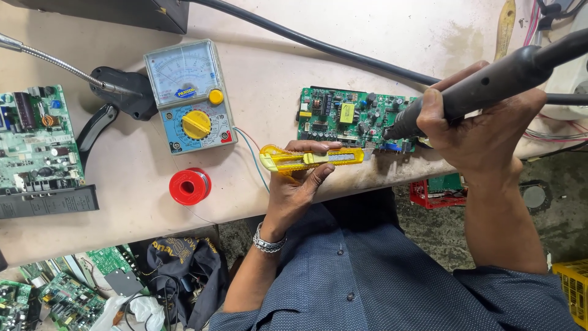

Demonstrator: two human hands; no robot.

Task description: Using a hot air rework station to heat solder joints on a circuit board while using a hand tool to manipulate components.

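Yellow knife (309,159) gripped in left hand (300,184), lying level at bench edge, tip touching near edge of green board (343,116). Right hand (484,132) closed round black iron (490,83), nozzle down on board's right part. Meter (190,95), red solder spool (190,186) well left.

Bare bench lies open to my reach between the red solder spool (190,186) and the green circuit board (352,119), while the multimeter (190,96) blocks the far left and a black cable (318,44) crosses beyond.
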